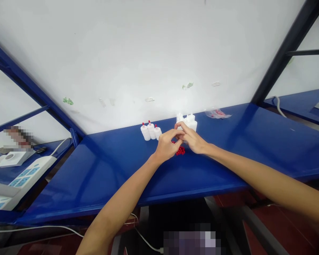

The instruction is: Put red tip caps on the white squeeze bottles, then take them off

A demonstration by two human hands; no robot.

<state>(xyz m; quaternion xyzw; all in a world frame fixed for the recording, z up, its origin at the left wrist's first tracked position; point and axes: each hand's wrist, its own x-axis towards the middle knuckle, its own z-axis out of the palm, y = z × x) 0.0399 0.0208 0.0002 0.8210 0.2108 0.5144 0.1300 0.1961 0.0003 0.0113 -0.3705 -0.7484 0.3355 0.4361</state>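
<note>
My left hand (168,144) and my right hand (192,138) meet above the blue table, fingertips together. Both sets of fingers are curled in a pinch, and whatever is between them is too small or hidden to make out. Just under the fingers lies a small heap of red caps (180,151), partly covered by my left hand. Behind my right hand stand several white bottles (191,122) without visible red tips, in part hidden by the fingers. To the left, a group of white bottles with red caps (151,130) stands upright.
A clear plastic bag (217,113) with something red in it lies near the wall on the blue table (108,170). Blue frame posts (42,92) rise at the left, dark ones (279,56) at the right. A white power strip (26,179) sits on the neighbouring surface.
</note>
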